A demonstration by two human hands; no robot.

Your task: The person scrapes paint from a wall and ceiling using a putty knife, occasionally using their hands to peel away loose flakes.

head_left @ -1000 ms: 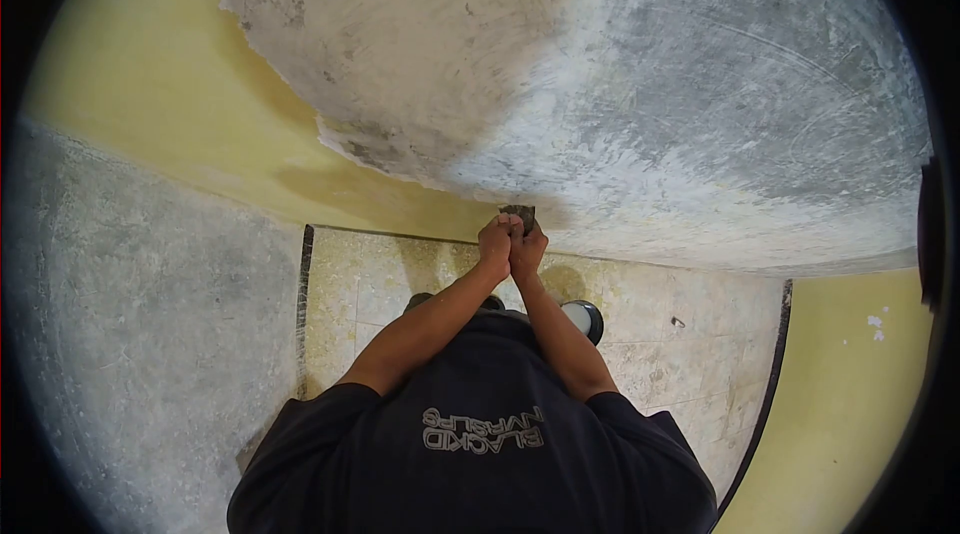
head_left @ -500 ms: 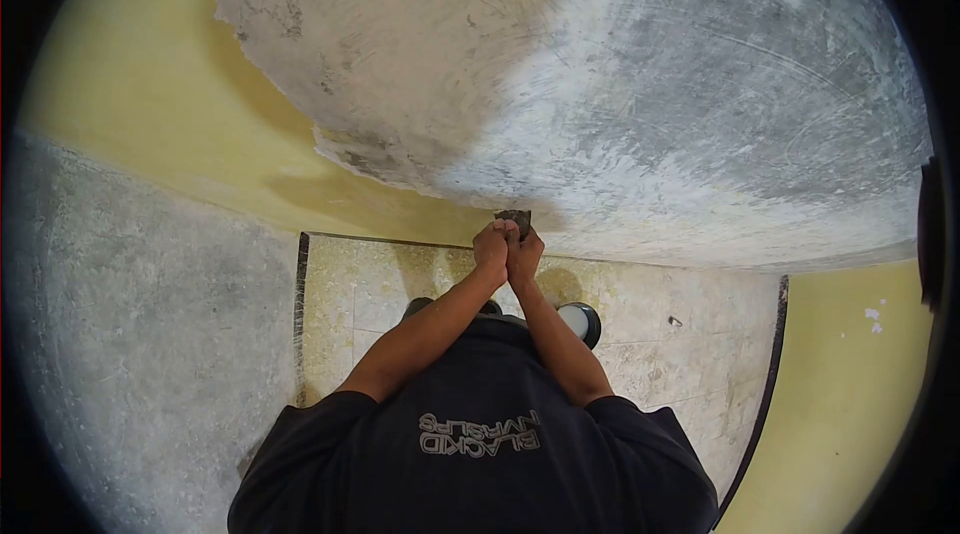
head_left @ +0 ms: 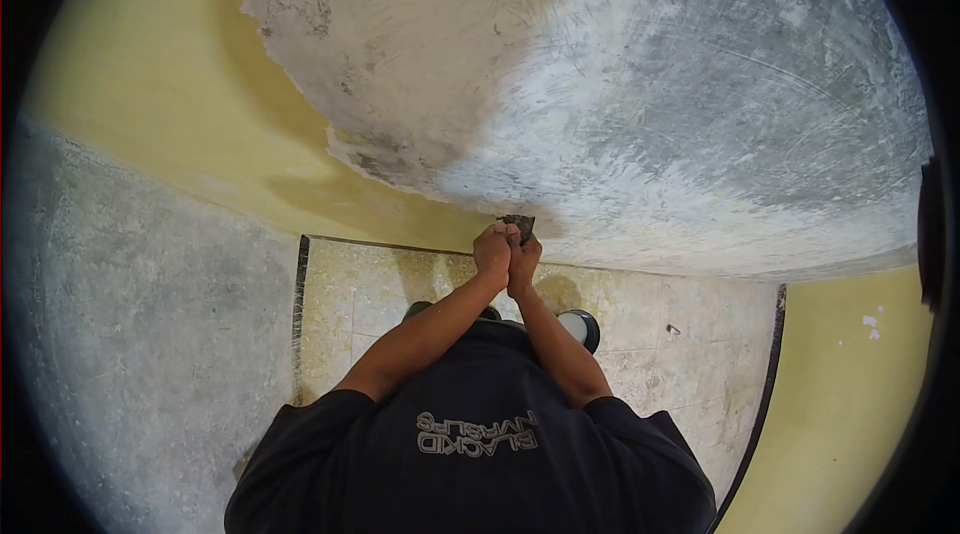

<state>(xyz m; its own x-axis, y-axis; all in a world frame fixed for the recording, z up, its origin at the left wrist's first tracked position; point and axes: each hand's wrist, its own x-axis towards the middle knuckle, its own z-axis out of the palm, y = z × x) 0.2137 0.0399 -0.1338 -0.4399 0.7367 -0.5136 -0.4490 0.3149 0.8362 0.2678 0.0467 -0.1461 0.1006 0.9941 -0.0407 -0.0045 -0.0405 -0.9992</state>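
My left hand (head_left: 490, 252) and my right hand (head_left: 524, 262) are pressed close together, both closed around a dark, flat-bladed scraper (head_left: 522, 224). Its handle is hidden inside my fingers. The blade meets the lower part of the wall (head_left: 640, 124), by the ragged edge where yellow paint (head_left: 370, 204) borders the bare patch. That patch is beige on the left and scratched grey-white on the right.
Below the wall is a paint-flecked tiled floor (head_left: 640, 314) with dark border strips. A round white container with a black rim (head_left: 580, 330) stands partly hidden by my right arm. A small object (head_left: 673, 329) lies on the floor. Grey wall (head_left: 160, 294) rises at left, yellow wall (head_left: 840, 394) at right.
Both hands and the scraper have shifted very slightly down in the view. The view itself has moved a little against the wall. The grip is the same.
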